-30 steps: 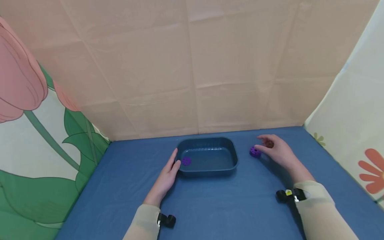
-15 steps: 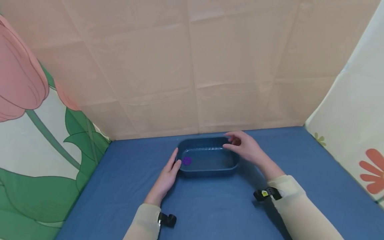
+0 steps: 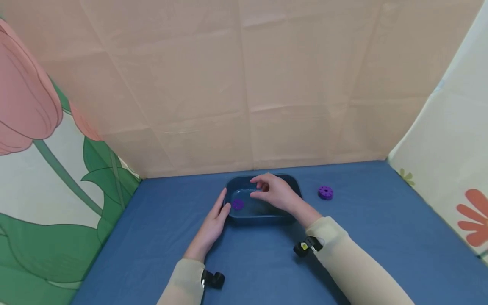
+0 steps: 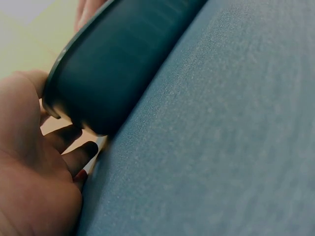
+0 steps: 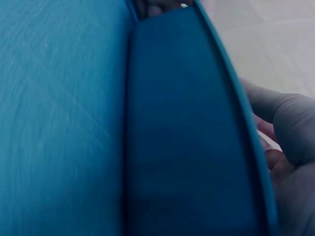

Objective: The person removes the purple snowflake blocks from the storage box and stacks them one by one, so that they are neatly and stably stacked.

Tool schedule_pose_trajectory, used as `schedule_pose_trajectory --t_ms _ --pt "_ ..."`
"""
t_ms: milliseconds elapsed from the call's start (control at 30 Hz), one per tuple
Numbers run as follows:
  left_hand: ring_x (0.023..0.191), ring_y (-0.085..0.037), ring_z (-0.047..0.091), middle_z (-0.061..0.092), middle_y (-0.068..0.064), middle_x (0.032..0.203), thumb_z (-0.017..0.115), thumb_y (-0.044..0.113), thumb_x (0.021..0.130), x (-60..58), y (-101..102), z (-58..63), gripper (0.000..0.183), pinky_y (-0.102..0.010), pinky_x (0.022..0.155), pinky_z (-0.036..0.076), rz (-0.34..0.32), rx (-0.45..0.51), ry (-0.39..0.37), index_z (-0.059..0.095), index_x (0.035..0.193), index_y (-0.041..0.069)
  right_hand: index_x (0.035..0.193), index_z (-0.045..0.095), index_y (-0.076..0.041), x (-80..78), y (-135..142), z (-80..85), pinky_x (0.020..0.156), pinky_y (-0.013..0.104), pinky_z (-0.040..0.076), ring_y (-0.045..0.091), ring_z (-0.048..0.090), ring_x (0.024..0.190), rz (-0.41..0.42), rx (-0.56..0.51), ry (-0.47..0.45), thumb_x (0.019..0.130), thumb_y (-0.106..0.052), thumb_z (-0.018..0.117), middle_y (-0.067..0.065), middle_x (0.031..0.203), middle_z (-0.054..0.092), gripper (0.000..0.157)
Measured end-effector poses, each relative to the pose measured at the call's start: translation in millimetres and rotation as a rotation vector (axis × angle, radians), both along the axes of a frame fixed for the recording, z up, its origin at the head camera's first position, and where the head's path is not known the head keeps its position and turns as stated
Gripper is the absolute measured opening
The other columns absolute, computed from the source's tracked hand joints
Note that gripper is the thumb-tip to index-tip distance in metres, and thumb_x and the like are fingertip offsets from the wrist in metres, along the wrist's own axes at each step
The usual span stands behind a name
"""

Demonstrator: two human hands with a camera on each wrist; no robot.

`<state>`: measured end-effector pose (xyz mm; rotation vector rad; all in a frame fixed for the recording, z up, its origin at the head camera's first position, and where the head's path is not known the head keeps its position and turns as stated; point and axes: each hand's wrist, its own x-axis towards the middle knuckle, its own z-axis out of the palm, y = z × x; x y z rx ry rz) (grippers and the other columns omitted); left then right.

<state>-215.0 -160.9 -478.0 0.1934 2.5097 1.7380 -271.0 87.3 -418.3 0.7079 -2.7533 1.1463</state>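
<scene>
A dark blue rectangular tray (image 3: 267, 218) rests on the table. My left hand (image 3: 210, 224) grips its left end, thumb over the rim and fingers along the outer wall, as the left wrist view also shows. Inside the tray, near its left end, lies a purple disc (image 3: 238, 204) with holes. My right hand (image 3: 276, 192) hovers over the tray's right half, thumb and forefinger apart, with nothing visible between them. In the right wrist view, the tray wall (image 5: 187, 123) hides part of this hand. Another purple disc (image 3: 325, 192), thicker, lies right of the tray.
A blue cloth (image 3: 244, 271) covers the table. Behind it rises a beige sheet (image 3: 244, 84). Flower-printed sheets stand at the left (image 3: 53, 190) and right (image 3: 450, 169).
My right hand has moved left from beside the thicker purple disc to above the tray, uncovering that disc. The left hand and tray have stayed nearly still.
</scene>
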Motion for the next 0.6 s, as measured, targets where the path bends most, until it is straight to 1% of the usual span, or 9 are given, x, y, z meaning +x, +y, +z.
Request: schedule_pose_trajectory --t_ms 267,467,600 --pt "0.145 -0.011 0.012 0.016 0.025 0.155 0.040 0.070 0.093 1.6 0.6 2.3 0.066 -0.054 0.116 0.012 -0.012 0.006 0.001 0.018 0.151 0.051 0.125 0.066 -0.017 -9.5 -25.6 -9.7 0.075 0.033 0.049 0.014 0.055 0.087 0.007 0.039 -0.041 0.084 -0.039 0.077 0.005 0.103 0.064 0.048" --pt "0.146 -0.012 0.011 0.015 0.024 0.156 0.041 0.069 0.093 2.2 -0.6 1.4 0.066 -0.056 0.115 0.012 -0.018 0.015 0.010 0.018 0.152 0.050 0.124 0.066 -0.016 -16.4 -37.4 -17.0 0.073 0.031 0.050 0.013 0.056 0.084 0.032 0.070 -0.074 0.084 -0.034 0.078 0.000 0.098 0.063 0.046" --pt "0.146 -0.014 0.011 0.015 0.021 0.157 0.041 0.067 0.094 1.6 -1.5 1.0 0.066 -0.056 0.115 0.012 -0.024 0.022 0.023 0.018 0.152 0.048 0.125 0.066 -0.014 -20.1 -42.4 -19.9 0.073 0.031 0.050 0.014 0.056 0.085 0.050 0.090 -0.096 0.084 -0.033 0.078 0.001 0.098 0.064 0.047"
